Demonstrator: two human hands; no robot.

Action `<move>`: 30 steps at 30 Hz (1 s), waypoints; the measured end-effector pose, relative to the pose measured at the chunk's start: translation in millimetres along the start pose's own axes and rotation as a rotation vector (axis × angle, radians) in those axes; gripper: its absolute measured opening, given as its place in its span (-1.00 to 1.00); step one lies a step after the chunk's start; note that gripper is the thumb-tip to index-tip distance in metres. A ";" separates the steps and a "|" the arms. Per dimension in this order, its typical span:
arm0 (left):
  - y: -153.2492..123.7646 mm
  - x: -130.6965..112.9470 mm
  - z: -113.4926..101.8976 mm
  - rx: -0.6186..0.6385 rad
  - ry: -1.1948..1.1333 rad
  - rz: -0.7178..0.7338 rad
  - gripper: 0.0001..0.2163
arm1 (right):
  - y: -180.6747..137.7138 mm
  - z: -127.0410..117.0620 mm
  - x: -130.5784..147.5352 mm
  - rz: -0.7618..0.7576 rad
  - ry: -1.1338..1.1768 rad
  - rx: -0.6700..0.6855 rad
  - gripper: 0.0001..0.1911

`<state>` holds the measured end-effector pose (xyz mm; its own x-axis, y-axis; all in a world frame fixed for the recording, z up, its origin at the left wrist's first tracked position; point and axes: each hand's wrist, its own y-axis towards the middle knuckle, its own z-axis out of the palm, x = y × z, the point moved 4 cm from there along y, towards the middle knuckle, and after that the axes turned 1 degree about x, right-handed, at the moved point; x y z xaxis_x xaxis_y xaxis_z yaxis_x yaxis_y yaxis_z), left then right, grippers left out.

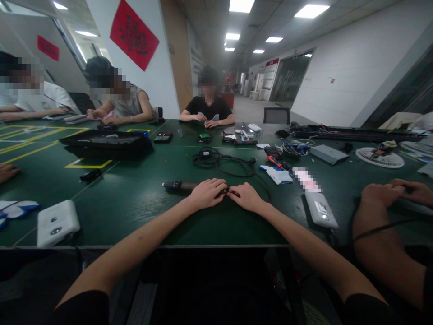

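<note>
My left hand [207, 193] is closed over the handle of a dark rod-shaped tool [176, 185] that lies on the green table [135, 198], its tip pointing left. My right hand [246, 197] is pinched shut at the tool's right end, where a black cable [233, 168] leaves it. The two hands touch at the fingertips. The cable loops away behind them toward a small black adapter [204, 153].
A white device [57, 223] lies at the near left, another white device [320, 209] at the near right. A neighbour's hands [389, 194] rest at the right. A black tray [106, 143] stands at the back left. Three people sit across the table amid small parts.
</note>
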<state>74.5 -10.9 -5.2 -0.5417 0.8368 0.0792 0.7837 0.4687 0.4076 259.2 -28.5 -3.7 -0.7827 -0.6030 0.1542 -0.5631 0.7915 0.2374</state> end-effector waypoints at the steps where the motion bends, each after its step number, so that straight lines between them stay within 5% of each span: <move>1: -0.1 -0.2 0.3 0.005 0.004 0.007 -0.75 | -0.1 0.1 0.0 -0.003 0.000 0.000 -0.71; 30: -0.6 0.6 0.8 0.017 0.038 0.006 -0.79 | -0.5 1.1 -1.6 -0.011 0.005 -0.003 -0.72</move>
<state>74.0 -10.5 -6.1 -0.5475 0.8287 0.1162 0.7920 0.4684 0.3917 260.4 -27.8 -5.2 -0.7753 -0.6120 0.1562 -0.5706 0.7847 0.2422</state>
